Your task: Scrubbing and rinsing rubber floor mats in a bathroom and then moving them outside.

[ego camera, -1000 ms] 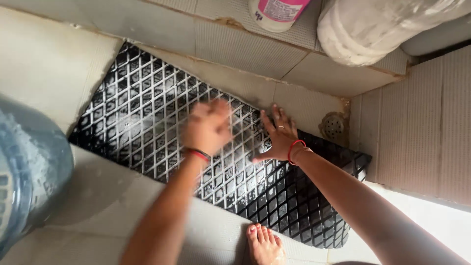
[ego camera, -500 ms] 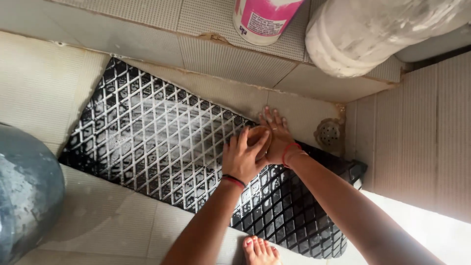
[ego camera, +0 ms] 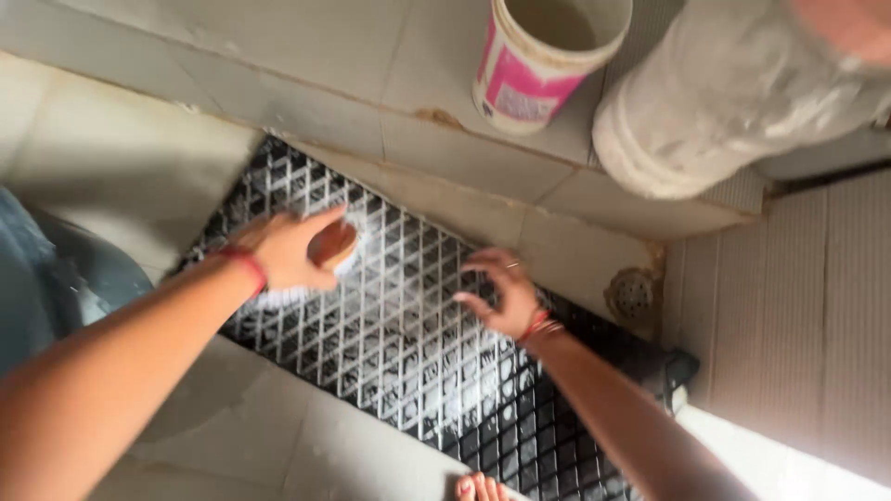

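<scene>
Left hand (ego camera: 288, 249) now at mat's 10 o'clock end, grip closed on brush (ego camera: 325, 255), moved from centre. Right hand (ego camera: 501, 295) open, pressing soapy black mat (ego camera: 408, 334) on floor.

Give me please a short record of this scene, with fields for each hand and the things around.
Left hand: grips a brush with white bristles, on the black mat.
Right hand: fingers spread, pressed on the mat.
Mat: black, diamond grid, white soapy foam, lying on the tiled floor.
Behind: pink and white open container; large white container.
Right: round floor drain.
Bottom: toes of a foot.
</scene>
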